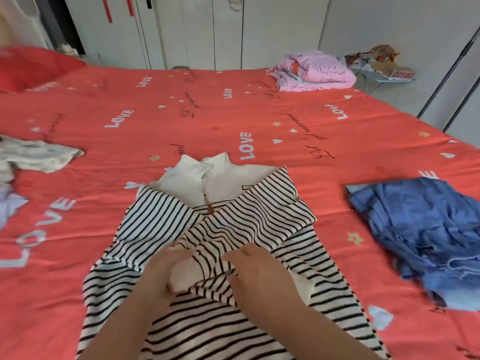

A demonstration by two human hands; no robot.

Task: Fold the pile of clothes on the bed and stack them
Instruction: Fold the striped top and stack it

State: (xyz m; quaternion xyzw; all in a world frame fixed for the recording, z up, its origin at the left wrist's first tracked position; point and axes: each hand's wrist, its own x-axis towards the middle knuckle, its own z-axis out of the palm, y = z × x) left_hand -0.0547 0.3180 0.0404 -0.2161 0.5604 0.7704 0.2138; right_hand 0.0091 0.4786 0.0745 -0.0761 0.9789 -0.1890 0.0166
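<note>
Both hands work striped top (161, 219), laid flat at near edge of bed (233, 113), collar toward far edge. Sleeves crossed over chest, likely to narrow it for folding. Left hand (158, 271), right hand (259, 271): fingers (244, 252) curled, clamped on sleeve ends. Blue garment (415, 237) at right edge; pale clothes (33, 154) at left edge.

a bed (233, 113) with a coral-red sheet printed "love" fills the room. white wardrobe doors (197, 29) stand behind its far edge, with a pale wall (389, 22) to the right. a red pillow (33, 66) lies at its far left corner and a folded pink quilt (314, 71) at its far right corner. the light is soft and even.
</note>
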